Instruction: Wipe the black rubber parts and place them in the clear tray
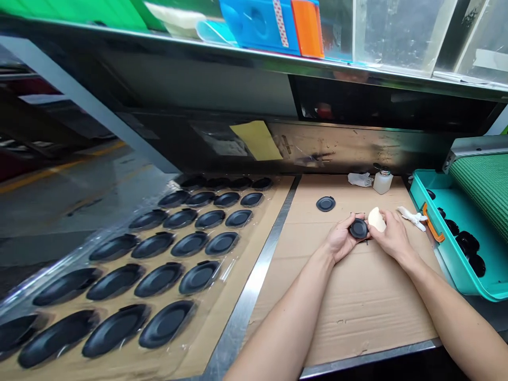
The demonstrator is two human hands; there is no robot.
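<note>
My left hand (342, 238) is closed around a small round black cap (358, 228), held just above the cardboard sheet (357, 301). My right hand (391, 235) grips a cream-white wad, probably a cloth or sponge (376, 219), pressed against the cap's right edge. A second black cap (326, 203) lies flat on the cardboard a little behind and to the left of my hands.
A clear blister tray (228, 267) with several rows of black caps covers the left. A teal bin (456, 264) with black caps stands at right under a green belt (486, 185). Behind my hands are a small white bottle (383, 181), a crumpled rag (360, 179) and a white glove (413, 217).
</note>
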